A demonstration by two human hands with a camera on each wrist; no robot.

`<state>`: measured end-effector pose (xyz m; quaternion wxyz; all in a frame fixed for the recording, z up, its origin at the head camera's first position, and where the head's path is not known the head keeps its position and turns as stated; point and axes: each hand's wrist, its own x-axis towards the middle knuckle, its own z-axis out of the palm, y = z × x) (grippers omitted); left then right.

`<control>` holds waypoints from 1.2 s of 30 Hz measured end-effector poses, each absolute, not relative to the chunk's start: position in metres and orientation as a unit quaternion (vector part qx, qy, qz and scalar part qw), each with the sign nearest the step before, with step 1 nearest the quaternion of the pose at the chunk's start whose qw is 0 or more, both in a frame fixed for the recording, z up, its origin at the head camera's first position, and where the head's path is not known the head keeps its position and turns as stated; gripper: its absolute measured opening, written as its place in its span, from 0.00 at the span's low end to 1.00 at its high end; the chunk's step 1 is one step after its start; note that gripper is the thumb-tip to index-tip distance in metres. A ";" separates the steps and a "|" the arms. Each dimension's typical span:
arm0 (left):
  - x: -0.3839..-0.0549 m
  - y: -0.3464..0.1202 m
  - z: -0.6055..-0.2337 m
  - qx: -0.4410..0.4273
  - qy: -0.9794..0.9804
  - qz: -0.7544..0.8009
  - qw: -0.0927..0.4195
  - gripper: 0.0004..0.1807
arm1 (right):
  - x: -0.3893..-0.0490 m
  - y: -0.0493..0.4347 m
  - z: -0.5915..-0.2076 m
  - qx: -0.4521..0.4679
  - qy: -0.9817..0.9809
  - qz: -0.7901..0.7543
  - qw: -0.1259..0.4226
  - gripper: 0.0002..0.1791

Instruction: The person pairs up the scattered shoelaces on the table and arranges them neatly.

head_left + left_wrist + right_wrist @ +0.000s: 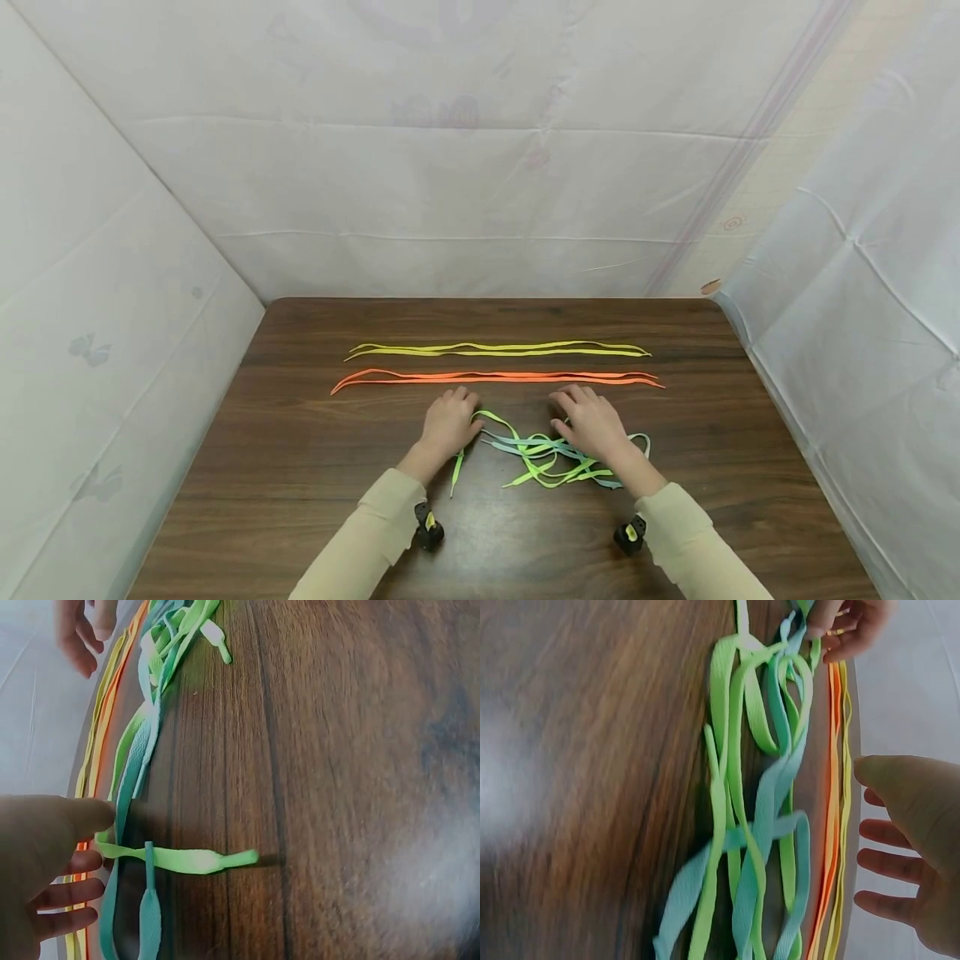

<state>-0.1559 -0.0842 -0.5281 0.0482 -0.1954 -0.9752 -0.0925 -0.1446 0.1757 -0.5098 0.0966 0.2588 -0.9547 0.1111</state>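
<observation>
My left hand [450,422] pinches a light green shoelace [195,860] between thumb and forefinger, and its tipped end sticks out past them. From there the lace runs right into a loose tangle with a teal shoelace [766,799]. In the left wrist view, a tipped end of the teal lace lies close by the left hand. Over the right part of the tangle hovers my right hand [592,422], fingers loosely spread and holding nothing. In the right wrist view its fingers are apart from the laces, and part of the tangle is hidden under it in the head view.
An orange shoelace [831,825] lies doubled lengthwise across the brown table [285,533], just beyond the hands. Farther back, a yellow shoelace [525,352] is laid parallel to it. White sheeting [450,183] hangs behind the table and at both sides.
</observation>
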 end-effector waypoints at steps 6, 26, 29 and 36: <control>-0.155 -0.082 -0.528 -0.180 -0.978 -0.094 0.036 0.09 | -0.143 0.163 -0.510 0.271 -0.950 0.132 0.080 0.23; -0.138 -0.087 -0.514 -0.217 -0.962 -0.129 0.101 0.10 | -0.138 0.129 -0.523 0.308 -0.936 0.144 0.089 0.22; -0.136 -0.088 -0.510 -0.224 -0.959 -0.132 0.111 0.10 | -0.139 0.126 -0.527 0.315 -0.934 0.141 0.094 0.19; -0.132 -0.091 -0.506 -0.235 -0.954 -0.132 0.129 0.09 | -0.137 0.117 -0.536 0.336 -0.922 0.161 0.108 0.09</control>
